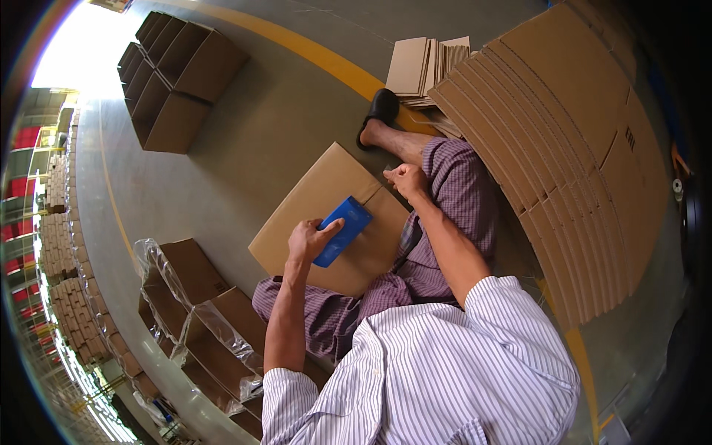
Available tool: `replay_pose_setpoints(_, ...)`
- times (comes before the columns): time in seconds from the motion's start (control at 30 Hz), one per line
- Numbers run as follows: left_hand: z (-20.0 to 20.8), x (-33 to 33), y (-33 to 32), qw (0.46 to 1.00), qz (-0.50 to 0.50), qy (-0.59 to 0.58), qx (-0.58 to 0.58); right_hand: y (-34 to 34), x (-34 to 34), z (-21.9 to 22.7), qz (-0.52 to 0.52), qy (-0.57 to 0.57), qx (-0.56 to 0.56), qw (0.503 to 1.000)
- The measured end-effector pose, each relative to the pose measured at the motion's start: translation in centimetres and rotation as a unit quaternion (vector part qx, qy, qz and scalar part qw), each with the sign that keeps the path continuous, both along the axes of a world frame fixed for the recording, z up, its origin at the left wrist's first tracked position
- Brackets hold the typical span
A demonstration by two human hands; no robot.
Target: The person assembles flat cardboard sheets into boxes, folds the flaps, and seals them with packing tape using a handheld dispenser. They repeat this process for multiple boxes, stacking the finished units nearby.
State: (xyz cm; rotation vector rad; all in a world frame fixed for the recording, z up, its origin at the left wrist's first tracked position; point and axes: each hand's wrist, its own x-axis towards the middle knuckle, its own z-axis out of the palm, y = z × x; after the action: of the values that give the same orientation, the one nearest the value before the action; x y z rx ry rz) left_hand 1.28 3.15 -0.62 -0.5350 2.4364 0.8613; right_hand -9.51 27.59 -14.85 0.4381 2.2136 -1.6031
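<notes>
The blue rectangular tool (341, 231), smooth and flat, lies pressed on the brown cardboard box (319, 204) resting across the person's lap. The left hand (310, 239) has its fingers wrapped around it. The right hand (406, 180), curled into a fist, presses the box's far flap edge.

Closed brown carton (326, 219) across the lap, flaps meeting at a centre seam. Open brown cartons (174, 78) in a row upper left on the floor. More open cartons with clear plastic liners (211, 326) lower left. Flattened cardboard sheets (564, 148) fanned at right, smaller stack (426, 67) behind.
</notes>
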Motion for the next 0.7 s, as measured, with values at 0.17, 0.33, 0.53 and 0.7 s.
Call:
replay_pose_setpoints(0.17,-0.2,-0.2,-0.2,1.000,-0.014,-0.015,0.004,-1.2,0.6,-0.8,0.029,0.015,0.071,0.997)
replay_pose_setpoints(0.33,-0.4,0.2,-0.3,1.000,0.007,-0.016,0.008,-1.3,0.6,-0.9,0.096,-0.014,0.082,0.992)
replay_pose_setpoints(0.53,0.4,-0.1,0.0,1.000,-0.004,-0.014,0.016,-0.3,0.4,-7.8,0.096,0.124,0.243,0.957)
replay_pose_setpoints(0.7,-0.3,0.1,-0.3,1.000,-0.004,-0.005,0.023,-2.1,-0.5,-2.3,-0.009,0.128,0.077,0.989)
